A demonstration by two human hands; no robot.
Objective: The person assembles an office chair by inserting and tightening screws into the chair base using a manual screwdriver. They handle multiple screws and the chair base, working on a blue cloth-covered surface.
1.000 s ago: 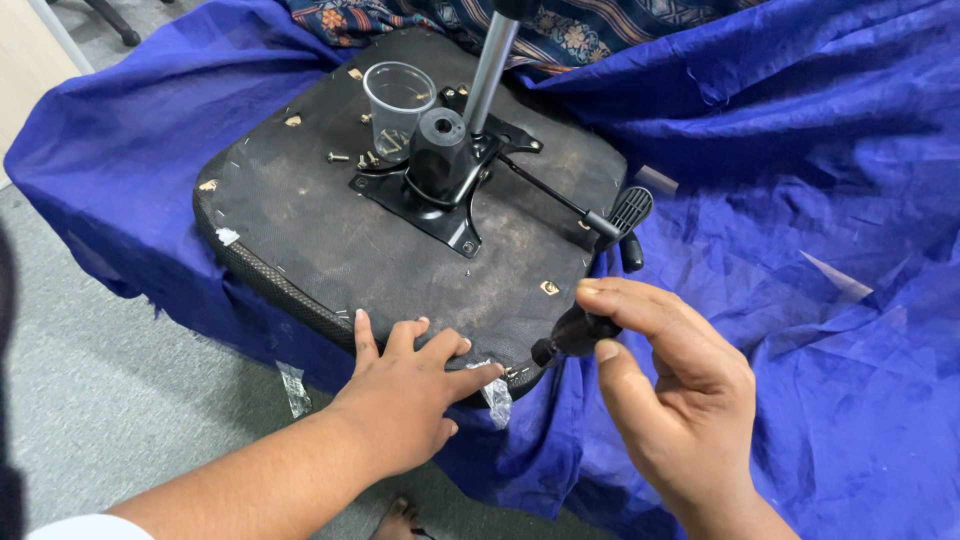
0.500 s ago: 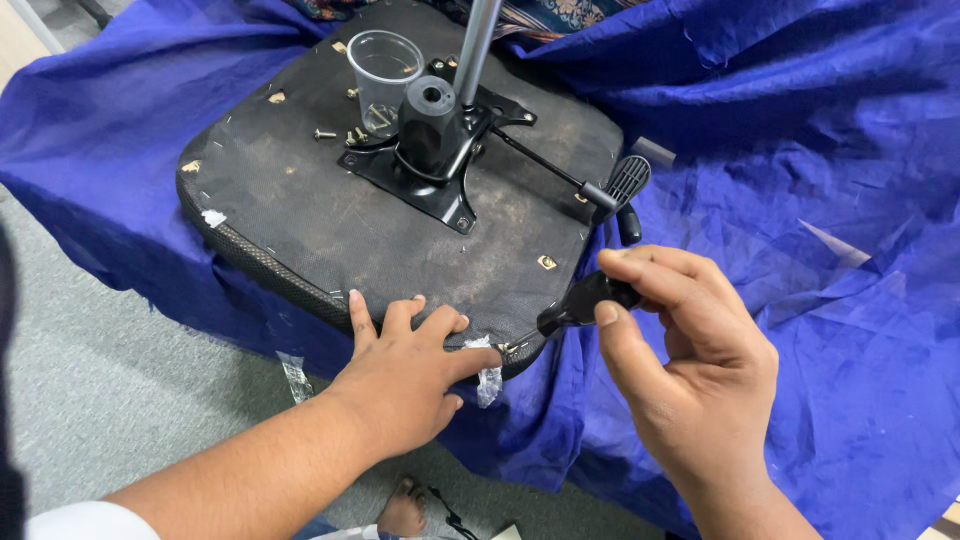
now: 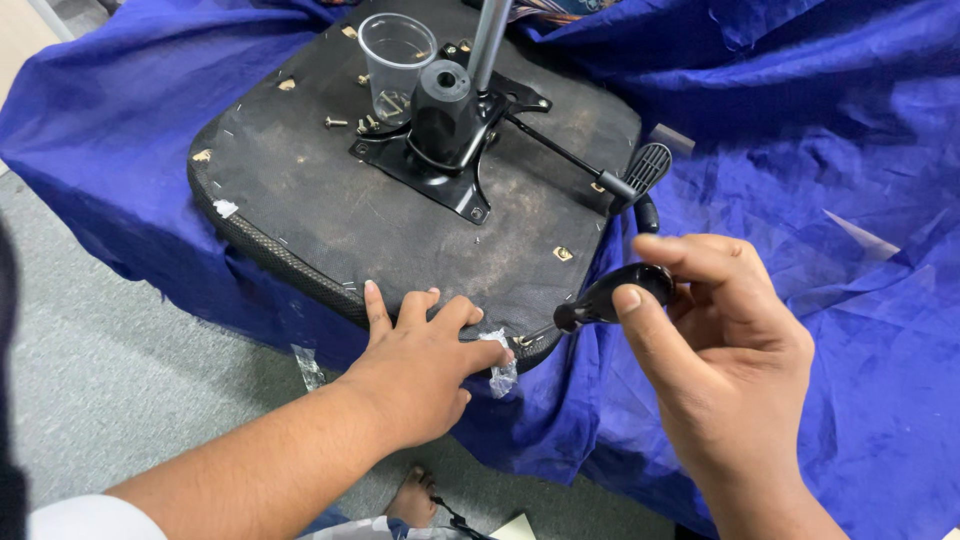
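An upturned chair seat with a black underside lies on a blue cloth. A black metal mechanism plate with a grey gas cylinder and a lever is bolted to its middle. My left hand presses flat on the seat's near edge, fingers spread. My right hand grips the black handle of a screwdriver, whose tip meets the seat's near corner beside a scrap of clear plastic.
A clear plastic cup stands on the seat by the mechanism, with loose screws beside it. Small brass fittings dot the seat's corners. Grey floor lies to the left, and a bare foot shows below.
The view has shifted closer and the seat sits higher in frame. My right hand has turned on the screwdriver handle. My left hand stays flat on the seat's edge.
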